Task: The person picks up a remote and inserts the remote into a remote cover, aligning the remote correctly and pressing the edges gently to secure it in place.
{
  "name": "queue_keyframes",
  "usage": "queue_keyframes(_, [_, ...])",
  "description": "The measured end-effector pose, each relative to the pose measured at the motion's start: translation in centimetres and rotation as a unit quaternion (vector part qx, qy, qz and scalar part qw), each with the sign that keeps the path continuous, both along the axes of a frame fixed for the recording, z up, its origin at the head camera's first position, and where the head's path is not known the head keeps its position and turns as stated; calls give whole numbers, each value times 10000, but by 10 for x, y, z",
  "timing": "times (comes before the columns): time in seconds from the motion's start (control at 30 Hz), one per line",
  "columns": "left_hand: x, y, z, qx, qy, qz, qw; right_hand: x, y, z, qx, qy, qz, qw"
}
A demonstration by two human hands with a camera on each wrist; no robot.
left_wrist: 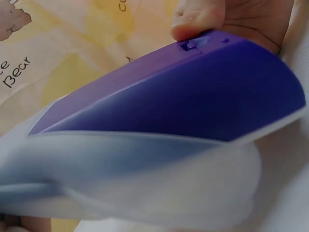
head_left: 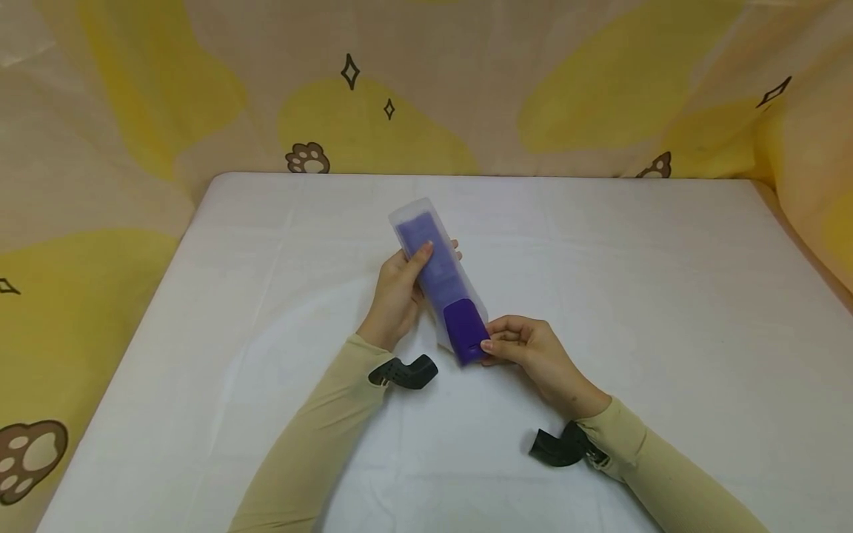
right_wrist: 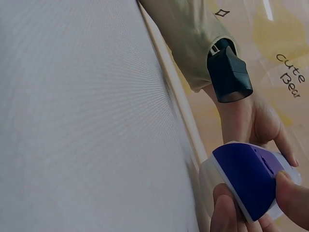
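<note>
A long, translucent plastic case [head_left: 448, 280] with a dark purple end piece [head_left: 465, 329] is held tilted over the table. Something bluish-purple shows through its body; its kind is unclear. My left hand [head_left: 396, 292] grips the case body, thumb on top and fingertips showing past the far side. At the near end, my right hand [head_left: 533, 352] pinches the purple end's edge between thumb and fingers. In the left wrist view, the right thumb [left_wrist: 198, 19] lies by a small latch-like notch on the purple piece. The right wrist view shows fingers [right_wrist: 224, 208] beneath that end.
A white table [head_left: 666, 296] lies under both hands. Behind and around it hangs a yellow and beige patterned cloth [head_left: 493, 89]. Black camera mounts [head_left: 413, 372] are strapped to both sleeved wrists.
</note>
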State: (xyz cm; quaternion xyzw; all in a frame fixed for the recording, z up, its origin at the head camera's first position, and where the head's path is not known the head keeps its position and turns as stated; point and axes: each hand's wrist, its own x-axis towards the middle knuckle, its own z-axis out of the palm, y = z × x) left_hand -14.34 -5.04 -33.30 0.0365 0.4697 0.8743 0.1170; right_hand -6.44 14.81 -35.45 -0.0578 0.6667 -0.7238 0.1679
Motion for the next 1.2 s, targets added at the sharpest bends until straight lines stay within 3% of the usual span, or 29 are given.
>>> queue_keyframes(0.3, [1,3,-2,97,96,-108,9998,0,-1,-1,-81,-45,-38,10000])
queue_keyframes(1.2, [5,5,-2,-356,243,-350,9985,2,-1,2,-98,-128,-327,9993])
